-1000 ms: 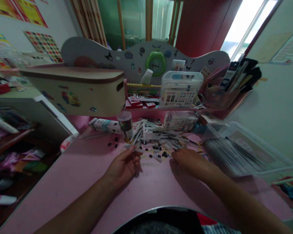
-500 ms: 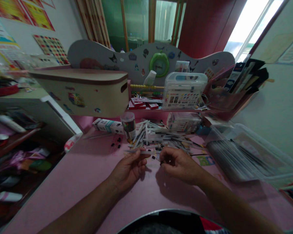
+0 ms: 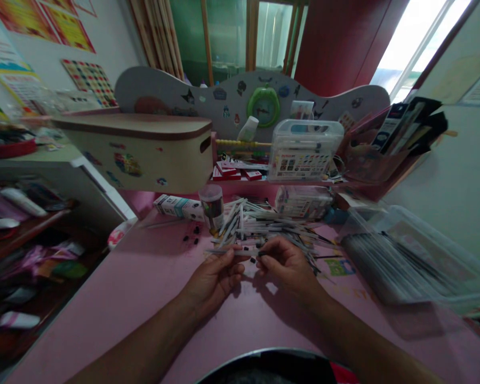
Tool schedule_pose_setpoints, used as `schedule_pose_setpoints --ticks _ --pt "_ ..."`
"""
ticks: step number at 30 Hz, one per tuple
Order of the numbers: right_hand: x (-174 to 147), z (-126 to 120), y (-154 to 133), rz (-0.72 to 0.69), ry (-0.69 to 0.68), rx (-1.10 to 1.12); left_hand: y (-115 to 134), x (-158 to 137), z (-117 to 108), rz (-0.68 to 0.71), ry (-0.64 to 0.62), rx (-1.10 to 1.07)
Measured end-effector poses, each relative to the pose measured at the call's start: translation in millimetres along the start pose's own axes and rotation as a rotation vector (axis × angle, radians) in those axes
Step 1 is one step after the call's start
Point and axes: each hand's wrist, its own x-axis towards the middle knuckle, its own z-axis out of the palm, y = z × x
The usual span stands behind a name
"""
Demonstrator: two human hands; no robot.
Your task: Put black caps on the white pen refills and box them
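Observation:
Above the pink desk, my left hand (image 3: 218, 274) pinches a slender whitish pen barrel (image 3: 244, 253) between thumb and fingers, held roughly level. My right hand (image 3: 286, 264) is at the barrel's right end, its thumb and forefinger closed on a small black cap (image 3: 260, 254). Whether cap and barrel touch is too small to tell. A loose black piece (image 3: 253, 260) lies just below the barrel, between the hands. Behind them spreads a heap of white and grey pens (image 3: 264, 221). Several more black pieces (image 3: 196, 241) lie to the left.
A clear jar (image 3: 212, 205) and a long printed box (image 3: 178, 207) stand left of the heap. At right is a clear plastic bin (image 3: 388, 266) holding many dark-tipped pens. A shelf at the back bears a cream storage box (image 3: 144, 154) and a clear marker case (image 3: 306, 152).
My right hand has moved slightly up and left, bringing its fingertips to the barrel's right end. My left hand keeps its pinch on the barrel. The view has shifted slightly.

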Motion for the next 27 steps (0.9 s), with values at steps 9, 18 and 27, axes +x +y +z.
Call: schedule_pose_setpoints --ticks 9,18,27 --pt "-1.8 -0.6 9.0 0.034 0.077 0.027 -0.5 -1.8 2.0 0.037 0.009 0.064" --pt "2.0 -7.1 11.9 -0.004 0.040 -0.083 -2.9 -0.6 0.0 0.044 -0.031 0.060" --pt "-6.3 -1.3 4.2 -0.008 0.024 -0.163 -2.9 -1.9 2.5 0.073 -0.022 0.108"
